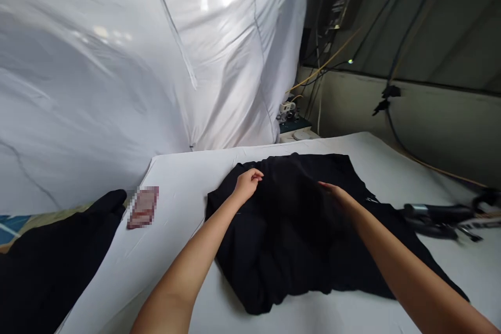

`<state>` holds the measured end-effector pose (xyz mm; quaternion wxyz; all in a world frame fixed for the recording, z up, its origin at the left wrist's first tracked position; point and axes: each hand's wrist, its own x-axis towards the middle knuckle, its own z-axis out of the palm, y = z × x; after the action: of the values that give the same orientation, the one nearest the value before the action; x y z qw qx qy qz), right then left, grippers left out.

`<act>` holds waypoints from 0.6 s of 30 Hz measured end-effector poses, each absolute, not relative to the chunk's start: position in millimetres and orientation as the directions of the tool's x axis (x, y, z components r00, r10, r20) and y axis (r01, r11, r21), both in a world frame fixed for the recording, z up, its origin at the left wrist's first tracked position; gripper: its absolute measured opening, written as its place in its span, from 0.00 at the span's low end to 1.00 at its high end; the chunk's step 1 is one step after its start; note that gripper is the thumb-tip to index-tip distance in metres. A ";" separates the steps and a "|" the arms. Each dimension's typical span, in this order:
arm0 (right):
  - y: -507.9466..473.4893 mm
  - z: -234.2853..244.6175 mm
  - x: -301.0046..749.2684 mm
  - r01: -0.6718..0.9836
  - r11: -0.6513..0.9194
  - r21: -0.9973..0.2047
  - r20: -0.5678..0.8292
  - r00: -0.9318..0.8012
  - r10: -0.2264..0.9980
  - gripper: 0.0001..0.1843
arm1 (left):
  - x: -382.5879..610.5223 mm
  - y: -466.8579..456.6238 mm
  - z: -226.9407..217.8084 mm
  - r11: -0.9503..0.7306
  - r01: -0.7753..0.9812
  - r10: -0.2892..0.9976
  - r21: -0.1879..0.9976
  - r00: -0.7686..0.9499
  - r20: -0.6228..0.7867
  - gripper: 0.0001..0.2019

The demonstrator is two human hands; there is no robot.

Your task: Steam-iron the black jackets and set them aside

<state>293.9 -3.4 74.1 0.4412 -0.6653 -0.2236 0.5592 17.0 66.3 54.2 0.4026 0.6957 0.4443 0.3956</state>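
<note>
A black garment (pixel 282 250) lies spread and rumpled across the white-covered table (pixel 344 318). Near its far left edge, my left hand (pixel 247 183) is closed, with thumb and fingertips pinched at the dark cloth. My right hand (pixel 340 194) grips the garment farther right; part of that hand is dim and covered by a blurred, raised fold of cloth. Between both hands the fabric bunches up. The garment's right part lies flatter, with a small white mark near its edge.
A black iron-like tool (pixel 438 218) with a cord rests at the right. A pixelated reddish item (pixel 144 207) lies at the left edge. Dark cloth (pixel 66 261) hangs beside the table. White sheeting (pixel 117 62) hangs behind; cables (pixel 391 99) run along the right.
</note>
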 end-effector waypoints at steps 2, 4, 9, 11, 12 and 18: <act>-34.2 63.9 315.6 -0.208 -0.577 -0.790 -0.613 0.295 0.733 0.27 | 25.4 71.6 31.5 -0.278 0.452 0.935 0.848 0.329 0.131 0.15; -59.9 55.0 326.9 -0.100 -0.596 -0.797 -0.594 0.304 0.744 0.33 | 37.0 69.9 13.8 -0.324 0.541 0.907 0.776 0.412 0.092 0.19; -88.9 35.9 340.6 0.369 -0.615 -0.696 -0.503 0.361 0.785 0.36 | 70.4 57.2 -8.3 -0.342 0.587 0.864 0.734 0.504 0.000 0.30; -91.5 32.1 352.8 0.424 -0.594 -0.684 -0.424 0.431 0.796 0.26 | 80.0 58.0 -13.4 -0.370 0.531 0.863 0.762 0.500 0.070 0.29; -92.7 31.6 360.2 0.457 -0.583 -0.671 -0.376 0.468 0.800 0.24 | 83.0 60.4 -15.8 -0.389 0.502 0.868 0.772 0.481 0.124 0.28; -104.7 28.4 372.2 0.669 -0.654 -0.353 -0.448 0.493 0.746 0.33 | 85.1 91.6 -29.8 0.073 0.511 0.995 0.856 -0.099 -0.026 0.15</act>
<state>372.2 -104.7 28.4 0.0660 -0.8614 -0.4109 0.2913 85.1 91.6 -29.8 0.3385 0.5795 0.6497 0.3571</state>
